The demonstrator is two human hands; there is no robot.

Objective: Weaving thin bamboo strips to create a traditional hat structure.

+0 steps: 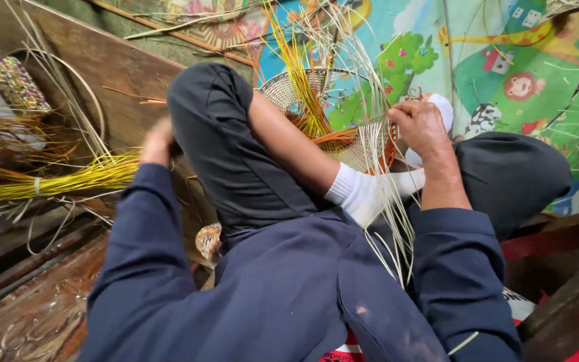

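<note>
Half-woven round basket [343,127] sits propped against the socked foot [370,191], around 1 o'clock from the raised knee. Right hand [418,127] is pinching pale reed strands [397,221] at its rim. Left hand [157,142] reaches toward the yellow reed bundle [48,184] at 9 o'clock; can't tell its grip.

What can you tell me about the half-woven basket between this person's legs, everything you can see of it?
The basket is a round, shallow piece of pale woven strips, with an orange band showing at its rim and inside. It is unfinished: long loose strands, pale, yellow and orange, stick up and fan out from its edge. It is tilted, its open side facing the camera, wedged between the raised knee and the white-socked foot on a colourful picture mat. The right hand grips strands at its right rim; the left hand is away from it.
</note>
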